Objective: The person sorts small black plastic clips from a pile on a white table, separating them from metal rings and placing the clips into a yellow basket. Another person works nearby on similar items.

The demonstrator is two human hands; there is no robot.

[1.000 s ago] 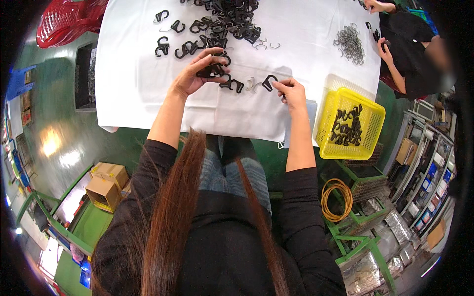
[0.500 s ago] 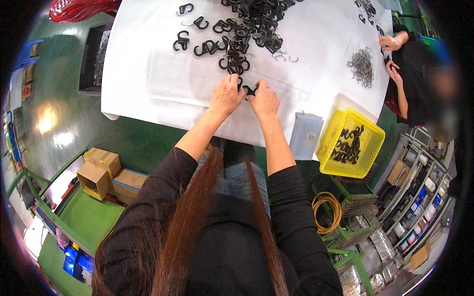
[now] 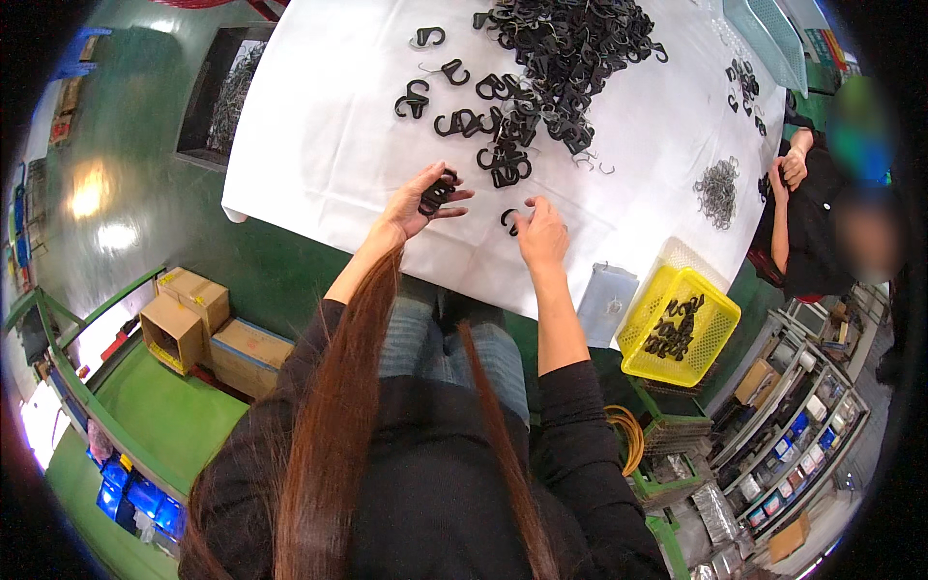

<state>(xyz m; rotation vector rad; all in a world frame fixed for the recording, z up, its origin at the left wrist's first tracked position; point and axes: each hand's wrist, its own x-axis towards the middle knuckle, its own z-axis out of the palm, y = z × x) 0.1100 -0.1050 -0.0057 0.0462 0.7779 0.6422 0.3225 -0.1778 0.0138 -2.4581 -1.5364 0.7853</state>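
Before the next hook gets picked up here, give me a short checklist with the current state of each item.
1. Left hand grips a bunch of black hooks: ok.
2. Right hand touches a single hook on the white sheet: ok; grip closed, cannot tell.
3. Big hook pile lies ahead of both hands: ok.
4. Yellow basket sits at the table's right edge, with hooks inside: ok.
5. Co-worker's hand is apart from the hands: ok.
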